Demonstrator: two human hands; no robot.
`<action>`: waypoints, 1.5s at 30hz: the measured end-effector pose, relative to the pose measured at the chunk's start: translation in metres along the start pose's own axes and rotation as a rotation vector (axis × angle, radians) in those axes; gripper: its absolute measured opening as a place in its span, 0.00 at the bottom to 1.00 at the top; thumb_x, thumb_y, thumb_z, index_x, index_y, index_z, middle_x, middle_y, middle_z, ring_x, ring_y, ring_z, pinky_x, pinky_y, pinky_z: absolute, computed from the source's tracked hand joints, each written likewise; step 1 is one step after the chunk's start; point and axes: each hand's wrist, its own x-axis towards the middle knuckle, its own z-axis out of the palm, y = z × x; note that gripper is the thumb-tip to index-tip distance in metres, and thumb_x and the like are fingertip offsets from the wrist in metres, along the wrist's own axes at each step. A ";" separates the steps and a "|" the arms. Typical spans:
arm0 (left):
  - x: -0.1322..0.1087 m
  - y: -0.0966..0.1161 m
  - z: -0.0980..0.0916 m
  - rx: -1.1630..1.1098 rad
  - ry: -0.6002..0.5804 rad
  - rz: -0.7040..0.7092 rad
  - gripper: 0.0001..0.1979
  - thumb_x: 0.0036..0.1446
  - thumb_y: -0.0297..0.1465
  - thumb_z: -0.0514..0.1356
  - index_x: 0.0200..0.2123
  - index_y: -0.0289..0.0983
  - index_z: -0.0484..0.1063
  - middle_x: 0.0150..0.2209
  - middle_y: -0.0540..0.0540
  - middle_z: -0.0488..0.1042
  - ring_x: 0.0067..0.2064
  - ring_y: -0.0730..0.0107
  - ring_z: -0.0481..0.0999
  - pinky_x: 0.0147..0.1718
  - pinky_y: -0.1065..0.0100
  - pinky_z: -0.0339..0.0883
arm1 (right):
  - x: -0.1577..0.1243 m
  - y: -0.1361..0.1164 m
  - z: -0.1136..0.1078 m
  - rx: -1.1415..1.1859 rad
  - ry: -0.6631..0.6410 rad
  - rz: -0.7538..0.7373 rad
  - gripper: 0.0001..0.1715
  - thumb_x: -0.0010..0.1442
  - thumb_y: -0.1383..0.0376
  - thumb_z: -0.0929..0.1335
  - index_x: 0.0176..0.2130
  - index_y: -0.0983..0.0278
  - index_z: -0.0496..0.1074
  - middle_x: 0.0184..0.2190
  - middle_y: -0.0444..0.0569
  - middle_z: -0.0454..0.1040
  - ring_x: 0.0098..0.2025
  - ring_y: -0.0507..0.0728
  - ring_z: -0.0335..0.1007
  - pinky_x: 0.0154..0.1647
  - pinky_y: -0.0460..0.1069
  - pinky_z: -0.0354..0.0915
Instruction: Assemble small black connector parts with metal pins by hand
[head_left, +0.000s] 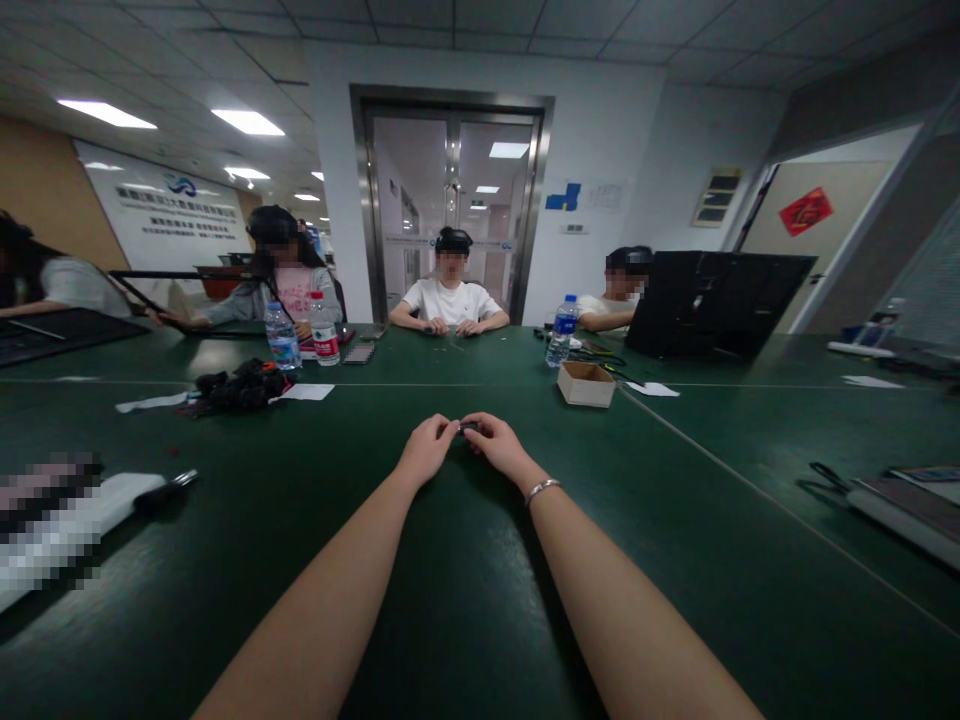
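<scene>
My left hand [429, 447] and my right hand [496, 443] meet at the middle of the dark green table [465, 600], both arms stretched out flat. Fingers of both hands are curled together around a small dark object [468, 427] pinched between them; it is too small to name. A silver bracelet [541, 489] circles my right wrist.
A small cardboard box [586, 383] stands ahead to the right, water bottles [282, 337] and a black bundle [240, 386] to the left. A screwdriver [166, 491] lies at left, scissors [829, 475] at right. Several people sit across the table, and a black laptop [712, 300].
</scene>
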 end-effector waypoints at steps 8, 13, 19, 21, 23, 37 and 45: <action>0.000 -0.001 -0.001 -0.169 0.012 -0.014 0.10 0.55 0.37 0.56 0.37 0.38 0.69 0.37 0.47 0.73 0.36 0.69 0.73 0.35 0.69 0.66 | 0.000 0.000 0.000 0.034 0.016 0.019 0.12 0.55 0.66 0.66 0.41 0.64 0.70 0.23 0.39 0.65 0.22 0.47 0.63 0.24 0.43 0.63; -0.001 0.000 -0.002 -0.124 -0.019 -0.046 0.17 0.57 0.44 0.52 0.37 0.38 0.70 0.35 0.47 0.74 0.35 0.68 0.73 0.34 0.68 0.66 | -0.001 -0.001 -0.001 0.022 -0.001 0.015 0.11 0.55 0.67 0.66 0.41 0.64 0.70 0.23 0.39 0.66 0.22 0.47 0.63 0.25 0.43 0.63; 0.000 -0.003 -0.002 -0.076 -0.039 -0.079 0.22 0.57 0.49 0.49 0.36 0.37 0.70 0.34 0.46 0.74 0.34 0.68 0.73 0.32 0.69 0.65 | -0.001 -0.001 -0.001 0.009 -0.001 0.004 0.11 0.55 0.67 0.66 0.41 0.64 0.70 0.24 0.40 0.66 0.22 0.47 0.62 0.25 0.43 0.63; 0.001 -0.004 -0.001 -0.074 -0.036 -0.077 0.22 0.57 0.49 0.49 0.35 0.37 0.70 0.33 0.46 0.74 0.34 0.68 0.73 0.31 0.69 0.64 | 0.000 0.000 -0.001 0.007 -0.002 -0.001 0.12 0.55 0.67 0.66 0.42 0.64 0.70 0.24 0.39 0.66 0.23 0.47 0.63 0.26 0.43 0.63; 0.002 -0.006 0.000 -0.073 -0.029 -0.072 0.22 0.57 0.50 0.49 0.33 0.37 0.70 0.32 0.46 0.74 0.33 0.68 0.73 0.31 0.69 0.64 | 0.000 0.001 0.000 0.008 -0.002 0.005 0.12 0.55 0.66 0.66 0.42 0.64 0.70 0.24 0.40 0.66 0.23 0.47 0.63 0.26 0.44 0.63; -0.003 0.005 -0.004 0.103 -0.017 0.012 0.28 0.59 0.50 0.44 0.19 0.38 0.67 0.23 0.47 0.70 0.28 0.66 0.69 0.29 0.67 0.57 | -0.010 -0.014 0.006 -0.507 -0.011 -0.239 0.08 0.57 0.62 0.68 0.36 0.62 0.74 0.34 0.48 0.70 0.37 0.54 0.65 0.41 0.50 0.62; -0.013 0.008 -0.016 0.453 0.050 0.107 0.20 0.62 0.43 0.43 0.43 0.40 0.70 0.43 0.42 0.70 0.44 0.61 0.69 0.43 0.63 0.62 | -0.022 -0.018 0.007 -0.649 -0.010 -0.288 0.08 0.61 0.65 0.64 0.38 0.63 0.71 0.35 0.52 0.73 0.38 0.57 0.66 0.41 0.51 0.59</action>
